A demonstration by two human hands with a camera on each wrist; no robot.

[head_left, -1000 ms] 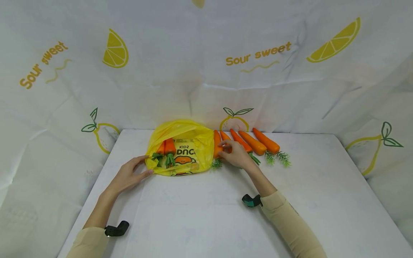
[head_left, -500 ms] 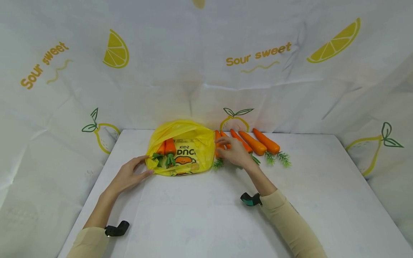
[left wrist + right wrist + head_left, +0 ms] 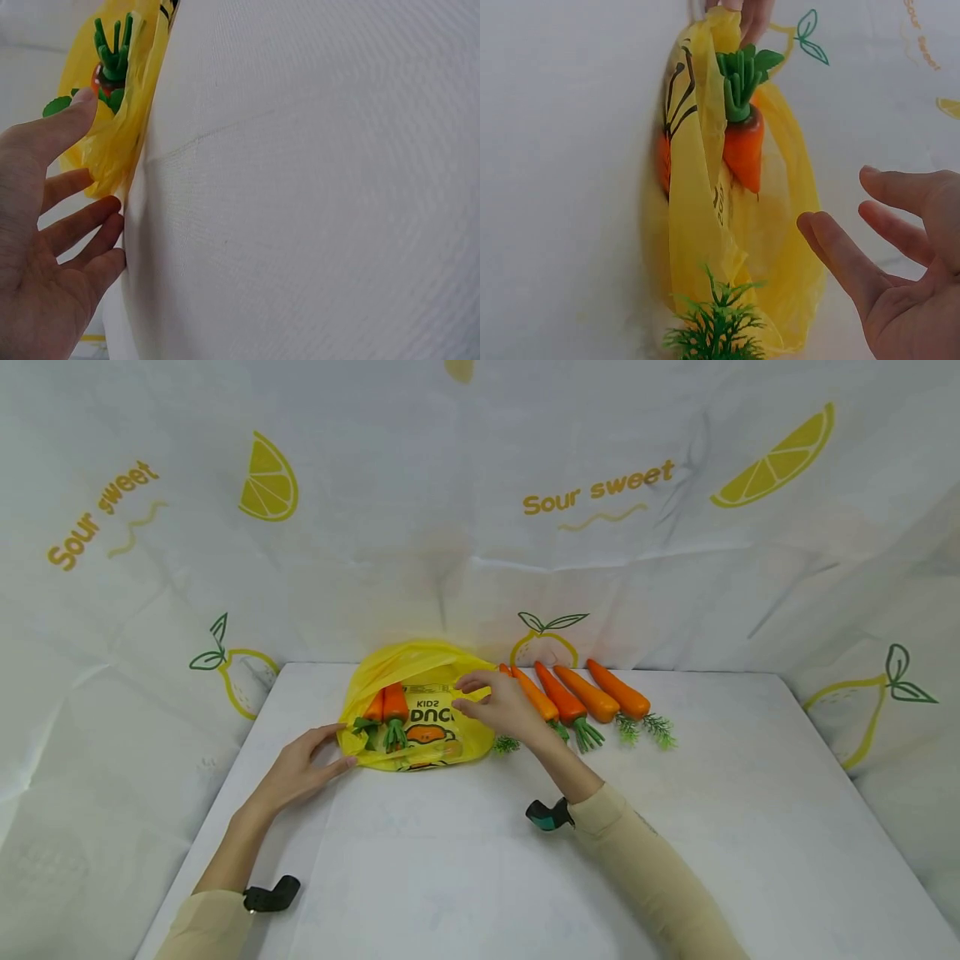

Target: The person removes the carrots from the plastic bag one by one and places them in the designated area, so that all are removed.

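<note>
A yellow plastic bag (image 3: 476, 739) with a printed duck lies near the back of the table, its mouth towards me. Inside it at the left are two orange carrots (image 3: 395, 700) with green tops. My left hand (image 3: 300, 766) touches the bag's left corner, thumb and fingers spread apart; the left wrist view shows them loosely straight. Over the bag's right side hovers my right hand (image 3: 501, 702), fingers spread and holding nothing. In the right wrist view its fingertips (image 3: 817, 223) are close to the bag's rim; whether they touch it I cannot tell.
Several carrots (image 3: 588, 693) lie in a slanting row right of the bag, partly hidden by my right hand and forearm. A feathery carrot top (image 3: 720, 322) shows beside the bag's right end. Behind the white table (image 3: 450, 860) hangs a lemon-printed cloth (image 3: 420, 527).
My right hand has moved left from the carrots at the bag's right edge to over the bag. More of the carrot row shows now. My left hand stays in place.
</note>
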